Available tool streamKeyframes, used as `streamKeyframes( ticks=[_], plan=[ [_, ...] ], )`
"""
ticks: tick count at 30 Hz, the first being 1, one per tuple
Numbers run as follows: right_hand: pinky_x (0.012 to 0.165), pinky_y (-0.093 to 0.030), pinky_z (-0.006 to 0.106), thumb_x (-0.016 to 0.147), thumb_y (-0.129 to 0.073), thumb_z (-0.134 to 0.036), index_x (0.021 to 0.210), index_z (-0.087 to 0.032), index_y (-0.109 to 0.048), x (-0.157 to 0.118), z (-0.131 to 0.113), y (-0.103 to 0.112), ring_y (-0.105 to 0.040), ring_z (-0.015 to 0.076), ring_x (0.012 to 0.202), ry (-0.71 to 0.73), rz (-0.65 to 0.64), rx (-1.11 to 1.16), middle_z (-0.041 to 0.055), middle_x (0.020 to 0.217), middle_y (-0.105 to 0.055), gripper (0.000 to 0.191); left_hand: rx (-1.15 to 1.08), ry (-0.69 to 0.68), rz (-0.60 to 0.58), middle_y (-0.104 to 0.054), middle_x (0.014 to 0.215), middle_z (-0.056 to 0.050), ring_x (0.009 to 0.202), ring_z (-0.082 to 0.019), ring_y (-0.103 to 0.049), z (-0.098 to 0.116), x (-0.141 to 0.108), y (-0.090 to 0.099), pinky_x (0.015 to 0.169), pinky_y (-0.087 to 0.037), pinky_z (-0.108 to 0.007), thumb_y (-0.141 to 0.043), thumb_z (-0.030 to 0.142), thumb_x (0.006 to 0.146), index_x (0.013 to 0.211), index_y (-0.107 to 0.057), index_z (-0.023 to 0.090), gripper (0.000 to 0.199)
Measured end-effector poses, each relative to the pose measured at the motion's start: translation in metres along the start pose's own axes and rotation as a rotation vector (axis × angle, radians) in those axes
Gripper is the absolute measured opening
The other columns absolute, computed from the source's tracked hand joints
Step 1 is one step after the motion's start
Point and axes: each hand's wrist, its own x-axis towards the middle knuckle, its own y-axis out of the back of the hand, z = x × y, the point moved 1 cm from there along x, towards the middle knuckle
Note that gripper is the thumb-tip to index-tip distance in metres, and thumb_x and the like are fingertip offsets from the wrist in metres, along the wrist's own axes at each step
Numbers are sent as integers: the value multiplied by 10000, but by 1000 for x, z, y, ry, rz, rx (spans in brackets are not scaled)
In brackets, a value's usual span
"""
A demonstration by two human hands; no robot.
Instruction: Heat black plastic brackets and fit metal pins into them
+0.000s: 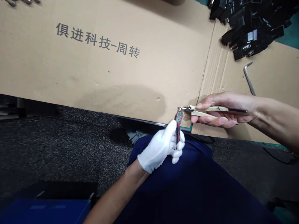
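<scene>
My left hand (161, 146), in a white fabric glove, is shut around the red-and-black handles of a pair of pliers (179, 116), with the steel jaws pointing up. My bare right hand (224, 110) grips a pair of flush cutters (205, 109) with beige handles. The cutters' pointed tips touch or nearly touch the pliers' jaws, just off the cardboard's near edge. Anything small held between the jaws is too small to tell.
A large cardboard sheet (116, 68) with printed Chinese characters lies ahead. On it are a heap of black metal parts (252, 31) and a steel hex key (249, 77). My navy-clad lap (187, 186) is below, above a speckled dark floor (60, 149). A blue container (44, 211) stands at lower left.
</scene>
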Motion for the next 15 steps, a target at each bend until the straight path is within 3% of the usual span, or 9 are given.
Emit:
streamKeyframes(
  ticks=[3,6,9,12,15],
  plan=[
    [290,-286,149,958,-572,-431,988,-137,-733,1,3,-4,-376,69,419,-107,-69,278,4,676,-540,337,-6,-2,-8,-499,646,12,438,-95,-453,0,0,1,395,-391,-226,-391,742,955,799,-552,170,614],
    [290,-281,131,952,-580,-387,981,-126,-741,8,11,-2,-357,61,403,-99,-166,422,-12,608,-518,308,-12,-8,13,-498,647,14,434,-92,-446,0,0,0,392,-386,-224,-393,734,957,801,-548,170,606],
    [249,-225,146,938,-600,-417,914,-143,-742,11,20,2,-299,63,341,-72,-163,409,-25,494,-473,310,-23,-14,41,-500,643,14,425,-88,-436,0,-1,-2,387,-376,-221,-415,732,952,794,-544,170,597],
    [250,-197,162,937,-625,-430,908,-166,-741,6,19,-5,-292,60,348,-33,-149,411,-22,508,-487,291,-46,-5,72,-500,625,14,421,-90,-437,-3,0,-4,382,-372,-223,-442,747,933,783,-556,168,609],
    [312,-247,171,958,-613,-448,982,-143,-762,-2,-3,-33,-321,53,391,28,-364,408,-24,583,-509,340,-85,3,144,-519,611,5,423,-94,-454,-7,1,-4,377,-367,-220,-505,726,917,779,-586,161,587]
  ],
)
